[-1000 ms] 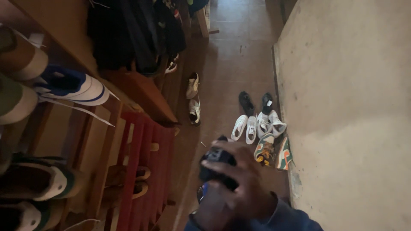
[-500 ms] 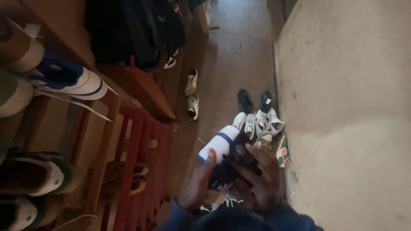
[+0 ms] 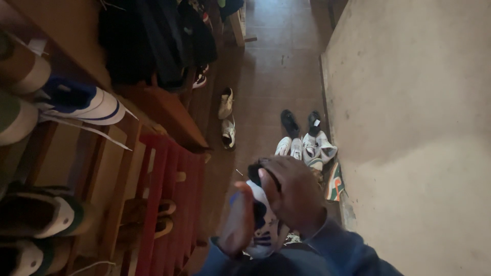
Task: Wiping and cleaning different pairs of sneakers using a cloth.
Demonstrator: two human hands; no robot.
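Both hands are clutching a white-and-blue sneaker (image 3: pixel 263 225) low in the frame, at about six o'clock: the left hand (image 3: pixel 239 221) is gripping its side, and the right hand (image 3: pixel 291 197) is wrapping over its dark top. At twelve o'clock from them, pairs of shoes (image 3: pixel 306 145) are lying on the tiled floor (image 3: pixel 276 76) beside the wall (image 3: pixel 409 128). At nine o'clock, a red rack (image 3: pixel 171 194) is holding sandals.

— What's in those hands?
— A white and blue sneaker (image 3: pixel 263 225) — the right hand (image 3: pixel 294 191) lies over its top, fingers (image 3: pixel 266 168) curled at the dark collar; the left hand (image 3: pixel 239 222) grips its side.
— And past the fingertips?
— Pairs of shoes (image 3: pixel 307 148) on the brown tile floor (image 3: pixel 276 87).
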